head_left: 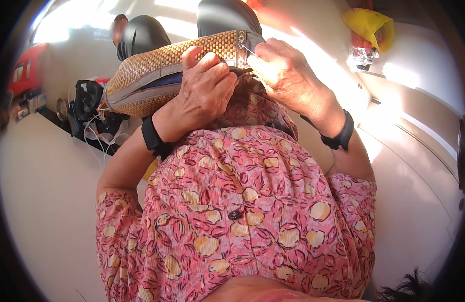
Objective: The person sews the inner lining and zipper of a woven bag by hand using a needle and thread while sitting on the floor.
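Observation:
A tan woven bag (159, 65) with grey edging lies across my lap. Its long opening gapes and shows a dark blue lining (164, 79). My left hand (204, 88) is closed on the bag's near edge beside that opening, with the index finger raised. At the bag's right end, next to a patterned trim strip (241, 44), the fingers of my right hand (290, 70) are pinched together. A thin pale needle or thread (248, 50) runs from the trim to these fingertips; which of the two, I cannot tell. The fingers partly hide the bag's right end.
On the left are a dark bundle of things (89, 98) with white cords (94, 133) and a red container (33, 68). A yellow plastic bag (370, 26) lies at the far right, near a white cabinet front (418, 151). Bright sunlight falls across the floor.

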A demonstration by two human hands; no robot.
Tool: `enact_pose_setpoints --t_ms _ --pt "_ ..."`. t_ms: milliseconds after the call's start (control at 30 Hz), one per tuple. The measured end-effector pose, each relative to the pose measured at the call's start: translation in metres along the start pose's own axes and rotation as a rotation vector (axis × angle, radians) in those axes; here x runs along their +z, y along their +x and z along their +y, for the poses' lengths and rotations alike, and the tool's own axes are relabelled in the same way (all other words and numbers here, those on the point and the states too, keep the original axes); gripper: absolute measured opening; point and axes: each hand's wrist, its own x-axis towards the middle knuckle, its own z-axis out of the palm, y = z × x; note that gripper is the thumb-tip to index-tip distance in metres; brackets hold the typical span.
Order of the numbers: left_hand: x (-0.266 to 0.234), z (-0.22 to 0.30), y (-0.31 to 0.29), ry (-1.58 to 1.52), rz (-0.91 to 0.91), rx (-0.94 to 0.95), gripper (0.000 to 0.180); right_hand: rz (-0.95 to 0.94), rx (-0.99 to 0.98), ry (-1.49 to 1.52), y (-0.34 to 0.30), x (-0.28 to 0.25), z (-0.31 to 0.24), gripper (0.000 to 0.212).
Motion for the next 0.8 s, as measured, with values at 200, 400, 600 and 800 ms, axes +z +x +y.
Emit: enact_pose_setpoints --t_ms 200,400,600,800 --pt "0.0 -0.002 0.004 0.02 0.02 -0.003 0.016 -0.034 -0.004 0.052 0.003 0.009 0.013 0.012" --pt "-0.006 -0.003 0.005 0.074 0.064 0.021 0.016 0.073 0.092 0.29 0.012 -0.001 0.013 0.008" --pt "-0.008 -0.003 0.009 0.052 0.08 0.034 0.016 0.014 0.06 0.224 0.01 -0.009 0.011 0.015" --pt "-0.008 -0.005 0.01 0.033 0.065 0.016 0.015 0.04 0.004 0.234 0.009 -0.008 0.012 0.017"
